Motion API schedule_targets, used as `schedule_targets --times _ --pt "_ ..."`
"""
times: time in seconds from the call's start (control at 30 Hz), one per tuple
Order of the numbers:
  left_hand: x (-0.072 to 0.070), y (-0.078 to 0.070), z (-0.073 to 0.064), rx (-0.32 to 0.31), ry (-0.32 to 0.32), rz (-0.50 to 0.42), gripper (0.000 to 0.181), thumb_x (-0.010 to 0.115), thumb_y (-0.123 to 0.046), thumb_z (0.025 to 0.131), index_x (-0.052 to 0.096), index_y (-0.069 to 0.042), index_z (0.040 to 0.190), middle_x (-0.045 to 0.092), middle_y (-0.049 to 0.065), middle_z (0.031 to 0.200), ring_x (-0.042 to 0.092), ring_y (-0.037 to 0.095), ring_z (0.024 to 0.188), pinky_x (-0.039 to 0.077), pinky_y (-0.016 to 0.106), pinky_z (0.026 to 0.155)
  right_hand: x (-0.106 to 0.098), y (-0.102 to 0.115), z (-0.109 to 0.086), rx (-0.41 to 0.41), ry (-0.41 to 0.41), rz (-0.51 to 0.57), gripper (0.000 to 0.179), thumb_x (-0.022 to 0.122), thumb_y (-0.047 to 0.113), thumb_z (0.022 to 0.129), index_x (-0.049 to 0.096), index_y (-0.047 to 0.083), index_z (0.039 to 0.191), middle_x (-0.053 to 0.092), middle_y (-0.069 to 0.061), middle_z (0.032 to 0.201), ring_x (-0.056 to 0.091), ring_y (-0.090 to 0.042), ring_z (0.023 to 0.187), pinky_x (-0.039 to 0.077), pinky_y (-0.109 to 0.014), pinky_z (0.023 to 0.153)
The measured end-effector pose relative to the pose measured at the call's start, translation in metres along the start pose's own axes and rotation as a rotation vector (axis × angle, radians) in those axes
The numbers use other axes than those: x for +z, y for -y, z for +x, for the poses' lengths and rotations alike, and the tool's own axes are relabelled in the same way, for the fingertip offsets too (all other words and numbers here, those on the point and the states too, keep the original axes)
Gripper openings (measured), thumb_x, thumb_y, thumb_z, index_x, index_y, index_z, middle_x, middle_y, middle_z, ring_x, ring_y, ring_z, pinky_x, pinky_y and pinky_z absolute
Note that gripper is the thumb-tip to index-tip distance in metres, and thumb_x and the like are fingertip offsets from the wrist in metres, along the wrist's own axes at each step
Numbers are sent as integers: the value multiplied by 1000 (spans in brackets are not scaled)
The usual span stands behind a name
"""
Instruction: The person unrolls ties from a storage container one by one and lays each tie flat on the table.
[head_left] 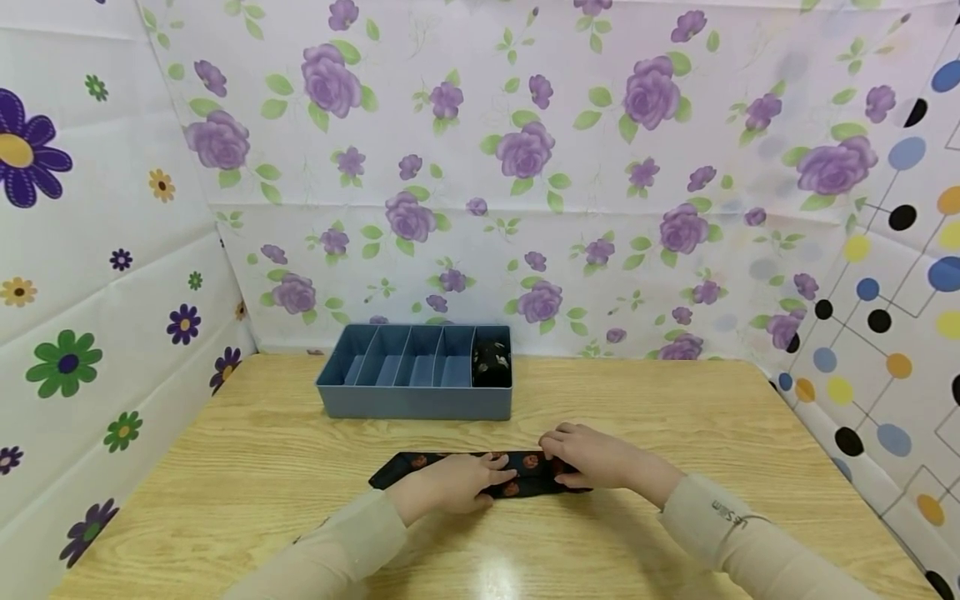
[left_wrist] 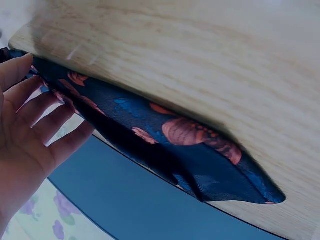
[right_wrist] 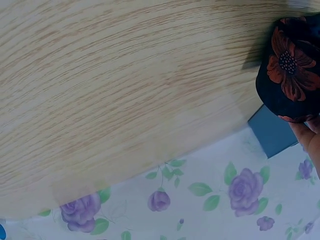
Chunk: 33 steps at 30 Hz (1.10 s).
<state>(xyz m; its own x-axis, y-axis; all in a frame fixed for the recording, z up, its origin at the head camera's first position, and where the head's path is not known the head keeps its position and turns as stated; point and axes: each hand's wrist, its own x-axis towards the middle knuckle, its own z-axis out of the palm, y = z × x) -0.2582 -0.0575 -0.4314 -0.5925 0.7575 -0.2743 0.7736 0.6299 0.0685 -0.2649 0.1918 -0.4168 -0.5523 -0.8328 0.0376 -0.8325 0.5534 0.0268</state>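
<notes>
A dark navy necktie (head_left: 530, 462) with orange flowers lies lengthwise across the wooden table, its pointed end (left_wrist: 240, 185) to the left. My left hand (head_left: 453, 483) rests on the middle of the tie, and the left wrist view shows its fingers (left_wrist: 70, 137) mostly straight against the cloth. At the right end my right hand (head_left: 600, 457) grips a bunched, rounded part of the tie (right_wrist: 290, 65), which looks rolled or folded over. The right wrist view catches only a little of that hand's fingers (right_wrist: 312, 142) beneath the cloth.
Behind the tie stands a blue-grey divided box (head_left: 420, 403) with several compartments in a row. Its rightmost compartment holds a dark patterned bundle (head_left: 492, 364). Flower-printed cloth (head_left: 480, 250) hangs along the table's back edge, with more printed cloth at both sides.
</notes>
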Motion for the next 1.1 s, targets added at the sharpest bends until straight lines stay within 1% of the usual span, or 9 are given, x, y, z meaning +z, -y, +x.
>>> schedule_targets --times 0.1,0.23,0.4,0.47,0.6,0.83,0.93,1.1 --pt "1 0 -1 1 -6 16 53 56 -31 95 39 -26 145 34 2 152 43 21 134 50 26 89 1 -1 -1 10 -7 16 24 68 30 87 55 13 97 61 2 100 57 -18 92 49 -34 80" --pt "1 -1 -2 -3 -5 13 54 56 -32 95 38 -26 145 33 2 152 43 20 134 50 26 89 1 -2 -2 10 -12 28 24 66 32 88 55 12 99 61 2 100 57 -18 92 49 -34 81" --pt "2 -1 -2 14 -7 26 55 55 -34 95 37 -25 146 32 3 153 38 20 137 46 29 99 2 -1 -4 -5 -10 -16 26 62 29 92 63 11 110 62 -6 114 57 -22 97 50 -37 84" --pt "2 -1 -2 20 -14 35 55 55 -35 95 37 -25 146 32 4 153 38 20 137 45 30 101 2 -1 -5 -10 -8 -25 25 60 28 93 66 12 111 61 -9 119 57 -24 99 50 -38 85" --pt "2 -1 -2 20 -14 35 55 54 -37 95 36 -25 146 32 3 153 38 20 138 45 30 101 2 -1 -6 -7 -17 -17 21 60 28 92 67 12 105 61 -11 120 57 -25 100 50 -40 85" --pt "1 -2 -3 6 1 27 56 54 -39 94 36 -27 146 31 2 153 37 19 138 46 29 99 4 -4 -9 -26 -54 -52 11 66 22 88 63 13 95 62 -9 114 57 -22 95 50 -36 80" --pt "1 -2 -4 2 4 25 57 54 -40 94 36 -27 146 31 2 153 37 19 138 46 29 100 3 -4 -10 -9 -35 -48 10 65 19 89 64 13 96 61 -10 117 57 -23 97 51 -37 82" --pt "-1 -3 -4 6 11 16 58 55 -39 93 36 -26 146 31 2 153 36 19 138 45 29 100 3 -6 -12 38 10 -28 16 61 18 90 67 13 104 58 -13 123 56 -27 103 50 -42 87"
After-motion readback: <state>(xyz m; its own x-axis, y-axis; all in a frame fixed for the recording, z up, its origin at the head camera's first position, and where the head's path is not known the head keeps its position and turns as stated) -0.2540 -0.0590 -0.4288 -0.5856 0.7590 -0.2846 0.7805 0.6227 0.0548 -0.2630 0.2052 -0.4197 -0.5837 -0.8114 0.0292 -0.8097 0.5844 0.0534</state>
